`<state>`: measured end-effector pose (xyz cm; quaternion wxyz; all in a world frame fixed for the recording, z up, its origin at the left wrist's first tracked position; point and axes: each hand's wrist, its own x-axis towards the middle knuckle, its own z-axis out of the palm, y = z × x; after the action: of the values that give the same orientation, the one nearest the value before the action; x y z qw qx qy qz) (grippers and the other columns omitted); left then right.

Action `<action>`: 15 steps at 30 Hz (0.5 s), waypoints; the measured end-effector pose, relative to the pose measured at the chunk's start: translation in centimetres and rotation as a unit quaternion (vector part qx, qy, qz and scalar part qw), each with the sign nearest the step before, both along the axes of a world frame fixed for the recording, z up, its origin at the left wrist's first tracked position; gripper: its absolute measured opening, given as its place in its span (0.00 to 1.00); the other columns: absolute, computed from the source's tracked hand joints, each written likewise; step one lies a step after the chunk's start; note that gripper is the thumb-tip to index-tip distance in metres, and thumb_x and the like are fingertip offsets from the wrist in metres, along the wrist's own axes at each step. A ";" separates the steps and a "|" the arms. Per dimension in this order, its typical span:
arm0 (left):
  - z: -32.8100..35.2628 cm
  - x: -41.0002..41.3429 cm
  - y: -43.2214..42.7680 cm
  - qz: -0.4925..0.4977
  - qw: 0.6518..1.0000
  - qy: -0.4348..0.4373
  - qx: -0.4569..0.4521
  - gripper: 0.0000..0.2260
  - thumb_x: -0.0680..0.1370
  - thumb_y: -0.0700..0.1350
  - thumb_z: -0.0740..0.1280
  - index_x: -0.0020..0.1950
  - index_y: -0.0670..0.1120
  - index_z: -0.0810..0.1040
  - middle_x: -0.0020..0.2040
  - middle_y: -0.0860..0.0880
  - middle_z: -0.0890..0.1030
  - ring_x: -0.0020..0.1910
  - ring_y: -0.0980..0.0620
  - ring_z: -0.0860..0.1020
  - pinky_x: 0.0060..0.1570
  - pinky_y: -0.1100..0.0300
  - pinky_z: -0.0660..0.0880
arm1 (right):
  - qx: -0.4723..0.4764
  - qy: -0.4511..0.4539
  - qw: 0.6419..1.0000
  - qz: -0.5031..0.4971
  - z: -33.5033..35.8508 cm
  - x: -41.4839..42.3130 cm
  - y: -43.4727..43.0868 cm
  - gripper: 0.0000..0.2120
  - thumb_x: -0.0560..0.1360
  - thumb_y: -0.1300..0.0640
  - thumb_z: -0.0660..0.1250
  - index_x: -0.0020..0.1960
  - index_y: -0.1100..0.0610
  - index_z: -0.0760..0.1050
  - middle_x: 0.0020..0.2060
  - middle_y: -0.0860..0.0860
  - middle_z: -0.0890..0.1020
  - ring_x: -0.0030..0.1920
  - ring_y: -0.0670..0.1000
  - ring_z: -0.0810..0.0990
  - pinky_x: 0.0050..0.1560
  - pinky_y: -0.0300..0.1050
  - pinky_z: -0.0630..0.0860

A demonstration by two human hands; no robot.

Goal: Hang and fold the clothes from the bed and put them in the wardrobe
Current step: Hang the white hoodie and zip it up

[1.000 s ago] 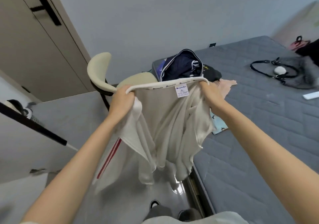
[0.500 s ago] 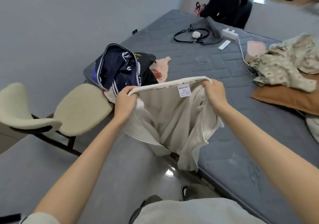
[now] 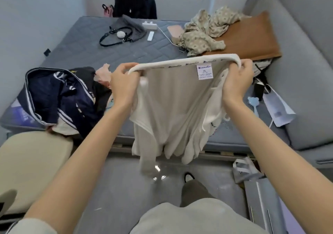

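Held clothing (image 3: 173,107): we see creamy white, with purple words on its band.
Bed (image 3: 86,53): we see grey, stitched in squares.
Jacket (image 3: 46,93): we see dark blue with white stripes.
Crumpled cloth (image 3: 203,35): tan with little spots.
Chair (image 3: 32,161): cream.

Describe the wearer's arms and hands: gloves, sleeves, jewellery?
Left hand and right hand ungloved; no rings, watch or bands visible. Forearms bare. Pale sleeve with dark edge stripe on the left upper arm; right sleeve out of frame.

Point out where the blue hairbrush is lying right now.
In the head view, the blue hairbrush lies on the grey mattress at the right, between the right hand holding the white garment and a white bag.
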<state>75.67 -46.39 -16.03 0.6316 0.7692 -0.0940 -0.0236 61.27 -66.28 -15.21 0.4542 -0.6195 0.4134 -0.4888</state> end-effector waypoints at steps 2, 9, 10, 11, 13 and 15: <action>0.5 0.1 -0.3 -0.045 0.996 -0.020 0.073 0.11 0.72 0.48 0.61 0.48 0.49 0.81 0.45 0.56 0.81 0.45 0.56 0.77 0.44 0.61 0.72 | -0.020 0.027 0.999 -0.029 0.6 -0.5 -0.5 0.13 0.76 0.61 0.57 0.36 0.49 0.61 0.30 0.43 0.67 0.27 0.35 0.67 0.31 0.34 0.63; -2.2 3.2 -0.6 -0.137 0.948 0.036 0.285 0.13 0.78 0.42 0.55 0.49 0.44 0.79 0.49 0.42 0.81 0.50 0.40 0.78 0.46 0.52 0.74 | -0.194 0.495 0.844 0.071 -4.2 -2.9 -4.8 0.08 0.80 0.58 0.52 0.52 0.60 0.67 0.43 0.62 0.76 0.44 0.64 0.75 0.39 0.51 0.62; -2.4 3.5 -1.2 -0.148 0.952 0.049 0.264 0.14 0.77 0.40 0.56 0.51 0.45 0.81 0.48 0.43 0.81 0.48 0.41 0.78 0.44 0.53 0.75 | -0.175 0.512 0.837 0.083 -5.2 -2.9 -5.1 0.09 0.81 0.58 0.52 0.53 0.62 0.68 0.46 0.64 0.77 0.46 0.66 0.75 0.40 0.51 0.63; -2.6 3.8 -1.9 -0.155 0.958 0.068 0.233 0.15 0.76 0.38 0.57 0.51 0.47 0.82 0.46 0.44 0.81 0.44 0.43 0.79 0.40 0.55 0.77 | -0.142 0.513 0.842 0.092 -6.1 -2.7 -5.3 0.11 0.81 0.57 0.51 0.53 0.63 0.68 0.49 0.66 0.77 0.49 0.66 0.75 0.41 0.51 0.64; -2.7 4.7 -3.5 -0.158 0.967 0.117 0.162 0.16 0.75 0.36 0.57 0.46 0.50 0.83 0.40 0.47 0.81 0.34 0.49 0.79 0.31 0.60 0.77 | -0.066 0.488 0.865 0.094 -7.3 -1.5 -5.7 0.14 0.81 0.57 0.50 0.55 0.63 0.70 0.54 0.66 0.76 0.53 0.66 0.74 0.45 0.51 0.64; -2.5 5.9 -5.5 -0.156 0.968 0.156 0.117 0.17 0.74 0.34 0.56 0.40 0.50 0.81 0.34 0.49 0.80 0.26 0.55 0.78 0.24 0.65 0.74 | -0.002 0.435 0.897 0.080 -7.2 0.4 -6.8 0.14 0.80 0.58 0.49 0.55 0.62 0.71 0.55 0.64 0.77 0.56 0.65 0.75 0.47 0.49 0.64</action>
<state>81.52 -51.93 -18.53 0.5324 0.8006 -0.1097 -0.2523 61.62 -73.05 -22.41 0.2656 -0.8022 0.5179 -0.1330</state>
